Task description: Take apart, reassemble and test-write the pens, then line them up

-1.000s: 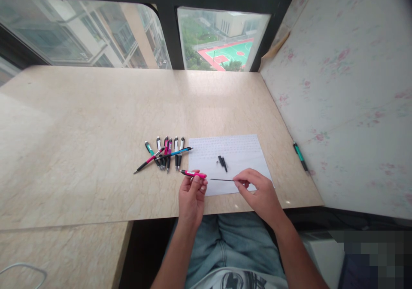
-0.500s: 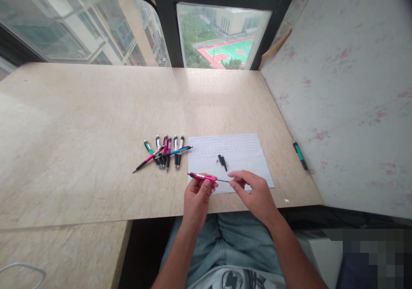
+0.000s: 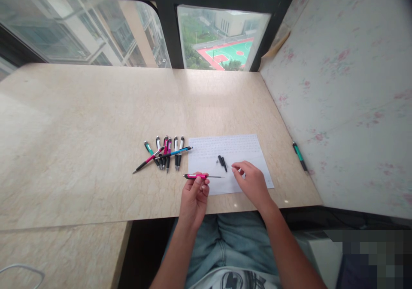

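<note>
We see the left hand [image 3: 195, 196] closed in a pinch on a pink pen [image 3: 200, 176], thumb above and fingers below, with the pen held lengthwise over the near left part of a sheet of paper [image 3: 259, 162]. The pen's clicker end points left; from its right end projects a thin dark refill [image 3: 216, 177], supported, as far as we can see, by the pen alone. The right hand [image 3: 252, 184] stands apart from the refill, thumb and fingertips curled with a small gap between them; we see nothing in its grasp. Beyond the refill, two black pieces [image 3: 222, 162] lie close together on the paper, with a small silver piece [image 3: 216, 162] just beside them. To the left, a group of pens [image 3: 169, 151] rests on the table [image 3: 96, 130]. We judge the refill most at risk: should the left hand tip the pen's right end downward, it could slide out, and a sideways brush from the right hand could bend it. The silver piece, being small and loose, could roll away if the paper were nudged or a fingertip caught it; a careless reach might likewise scatter the black pieces.
</note>
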Action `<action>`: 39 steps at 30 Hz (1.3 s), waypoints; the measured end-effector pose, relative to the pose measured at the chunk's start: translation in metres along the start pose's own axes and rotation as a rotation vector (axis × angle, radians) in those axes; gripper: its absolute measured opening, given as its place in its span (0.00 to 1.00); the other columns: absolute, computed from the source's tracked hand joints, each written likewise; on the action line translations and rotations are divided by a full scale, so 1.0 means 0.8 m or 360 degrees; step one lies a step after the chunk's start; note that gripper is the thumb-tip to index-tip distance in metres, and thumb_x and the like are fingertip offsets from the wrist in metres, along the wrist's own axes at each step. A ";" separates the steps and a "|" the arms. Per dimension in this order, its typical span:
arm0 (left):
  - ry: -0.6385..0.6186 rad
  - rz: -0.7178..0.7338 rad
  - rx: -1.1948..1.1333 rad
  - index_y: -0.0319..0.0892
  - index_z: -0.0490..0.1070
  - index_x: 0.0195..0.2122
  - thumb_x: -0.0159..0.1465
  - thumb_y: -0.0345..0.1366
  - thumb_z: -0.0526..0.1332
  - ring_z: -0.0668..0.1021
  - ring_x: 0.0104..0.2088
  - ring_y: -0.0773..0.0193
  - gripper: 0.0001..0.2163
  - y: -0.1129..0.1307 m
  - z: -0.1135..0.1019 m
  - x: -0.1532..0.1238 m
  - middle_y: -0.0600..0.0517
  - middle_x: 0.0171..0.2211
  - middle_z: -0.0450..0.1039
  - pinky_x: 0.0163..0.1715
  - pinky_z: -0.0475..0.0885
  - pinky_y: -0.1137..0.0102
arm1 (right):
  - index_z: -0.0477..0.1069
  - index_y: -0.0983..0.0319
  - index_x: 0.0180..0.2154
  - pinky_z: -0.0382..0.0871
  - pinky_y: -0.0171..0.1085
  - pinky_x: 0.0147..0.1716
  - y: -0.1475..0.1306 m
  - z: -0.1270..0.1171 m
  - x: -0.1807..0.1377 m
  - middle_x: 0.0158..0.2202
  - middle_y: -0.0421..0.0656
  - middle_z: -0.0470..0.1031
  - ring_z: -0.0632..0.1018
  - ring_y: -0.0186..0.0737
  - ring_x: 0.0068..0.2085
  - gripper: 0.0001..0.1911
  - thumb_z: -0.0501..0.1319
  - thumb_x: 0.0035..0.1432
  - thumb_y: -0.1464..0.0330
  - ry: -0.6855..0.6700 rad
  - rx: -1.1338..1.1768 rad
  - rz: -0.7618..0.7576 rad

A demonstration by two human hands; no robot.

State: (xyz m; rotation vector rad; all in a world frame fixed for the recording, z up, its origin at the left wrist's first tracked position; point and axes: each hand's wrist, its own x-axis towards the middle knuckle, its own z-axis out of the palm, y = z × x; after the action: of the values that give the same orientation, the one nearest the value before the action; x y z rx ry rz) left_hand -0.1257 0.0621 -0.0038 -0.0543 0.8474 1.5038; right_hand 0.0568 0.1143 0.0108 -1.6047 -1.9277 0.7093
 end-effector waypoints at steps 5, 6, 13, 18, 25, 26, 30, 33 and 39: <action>0.0033 0.0000 -0.0031 0.36 0.78 0.36 0.51 0.30 0.75 0.80 0.31 0.71 0.12 -0.001 0.001 0.001 0.49 0.34 0.79 0.28 0.75 0.83 | 0.77 0.59 0.39 0.68 0.38 0.37 0.005 0.021 0.010 0.40 0.45 0.78 0.77 0.43 0.40 0.07 0.59 0.61 0.70 -0.0005 -0.0386 -0.0028; 0.0039 0.0007 -0.0017 0.37 0.78 0.36 0.51 0.30 0.75 0.80 0.30 0.71 0.12 -0.002 0.001 0.000 0.48 0.34 0.79 0.28 0.75 0.83 | 0.76 0.59 0.39 0.68 0.38 0.37 0.004 0.024 0.011 0.39 0.45 0.78 0.77 0.44 0.41 0.07 0.60 0.61 0.70 -0.0002 -0.0431 -0.0018; 0.0050 0.0056 0.0110 0.38 0.78 0.36 0.51 0.31 0.75 0.81 0.31 0.69 0.12 -0.003 0.002 -0.002 0.48 0.36 0.80 0.29 0.75 0.81 | 0.75 0.58 0.35 0.64 0.36 0.31 -0.002 0.034 0.015 0.37 0.44 0.77 0.76 0.43 0.38 0.06 0.59 0.62 0.70 0.0061 -0.0574 0.0077; 0.0061 0.0091 0.0173 0.38 0.77 0.36 0.52 0.33 0.75 0.81 0.32 0.70 0.12 -0.002 0.004 -0.002 0.48 0.35 0.80 0.29 0.74 0.81 | 0.75 0.59 0.33 0.66 0.38 0.32 0.002 0.028 0.015 0.36 0.45 0.77 0.77 0.43 0.37 0.07 0.58 0.61 0.71 0.0145 -0.0481 0.0092; 0.0128 0.0181 0.0282 0.39 0.77 0.37 0.53 0.34 0.74 0.81 0.33 0.69 0.12 0.001 0.006 -0.002 0.48 0.37 0.81 0.31 0.74 0.80 | 0.75 0.59 0.34 0.71 0.37 0.32 -0.002 -0.005 -0.001 0.32 0.42 0.79 0.78 0.40 0.33 0.04 0.61 0.59 0.69 -0.0097 0.0436 0.0118; 0.0132 0.0189 0.0290 0.39 0.77 0.37 0.53 0.34 0.74 0.81 0.33 0.69 0.12 0.001 0.006 -0.002 0.48 0.37 0.81 0.31 0.74 0.80 | 0.75 0.59 0.34 0.72 0.37 0.32 -0.003 -0.009 -0.003 0.33 0.43 0.79 0.78 0.40 0.33 0.04 0.61 0.58 0.68 -0.0113 0.0508 0.0127; 0.0127 0.0202 0.0317 0.39 0.77 0.38 0.53 0.34 0.74 0.81 0.33 0.69 0.12 -0.001 0.005 -0.002 0.48 0.37 0.80 0.31 0.75 0.79 | 0.76 0.59 0.33 0.73 0.38 0.35 -0.006 -0.019 -0.011 0.33 0.43 0.79 0.78 0.41 0.34 0.04 0.63 0.58 0.67 -0.0129 0.0646 0.0095; 0.0119 0.0207 0.0332 0.39 0.77 0.38 0.53 0.35 0.74 0.81 0.33 0.69 0.13 -0.002 0.004 -0.002 0.48 0.37 0.80 0.32 0.75 0.79 | 0.76 0.60 0.33 0.73 0.38 0.35 -0.007 -0.022 -0.013 0.33 0.43 0.78 0.78 0.41 0.35 0.04 0.63 0.58 0.66 -0.0107 0.0720 0.0093; 0.0119 0.0197 0.0334 0.39 0.77 0.38 0.53 0.35 0.74 0.81 0.33 0.70 0.13 -0.002 0.008 -0.005 0.49 0.37 0.80 0.31 0.74 0.80 | 0.76 0.60 0.34 0.73 0.38 0.34 -0.018 -0.025 -0.012 0.33 0.43 0.77 0.77 0.40 0.34 0.04 0.63 0.59 0.66 -0.0124 0.0744 0.0042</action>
State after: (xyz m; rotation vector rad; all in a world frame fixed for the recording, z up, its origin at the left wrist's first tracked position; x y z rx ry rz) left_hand -0.1208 0.0621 0.0018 0.0995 1.0813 1.5271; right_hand 0.0620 0.1036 0.0342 -1.3254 -1.6341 1.1492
